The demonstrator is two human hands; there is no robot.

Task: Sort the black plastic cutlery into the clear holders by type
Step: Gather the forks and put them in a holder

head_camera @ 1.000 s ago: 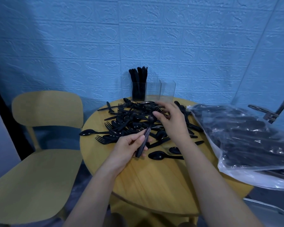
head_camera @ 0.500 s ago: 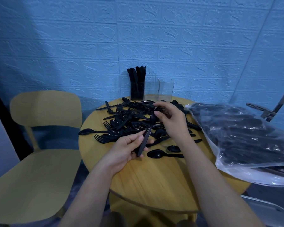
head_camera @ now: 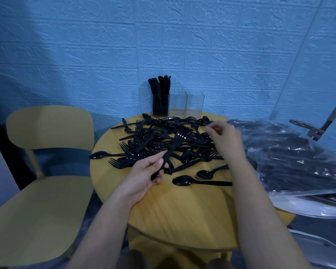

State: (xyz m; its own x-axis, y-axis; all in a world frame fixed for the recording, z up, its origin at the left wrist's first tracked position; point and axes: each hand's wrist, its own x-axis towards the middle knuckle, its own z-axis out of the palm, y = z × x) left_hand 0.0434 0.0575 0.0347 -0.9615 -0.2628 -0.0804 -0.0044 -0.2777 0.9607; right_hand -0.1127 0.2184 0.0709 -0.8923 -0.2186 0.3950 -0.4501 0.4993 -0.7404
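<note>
Black plastic cutlery (head_camera: 163, 140) lies in a tangled heap of forks, spoons and knives across the far half of the round wooden table (head_camera: 182, 210), just in front of the clear holders. A moment ago our right hand (head_camera: 226, 136) was at the head of the bunch of black forks (head_camera: 175, 144) our left hand (head_camera: 144, 177) grips by the handles; now it has let go and reaches to the pile's far right edge, fingertips pinching together at another piece, though we cannot tell what, if anything, they hold. We judge we are gathering forks before carrying them over. Of the holders, the left clear holder (head_camera: 161, 106) is packed with upright black pieces, while the other clear holders (head_camera: 195, 103) look empty, so most sorting remains.
</note>
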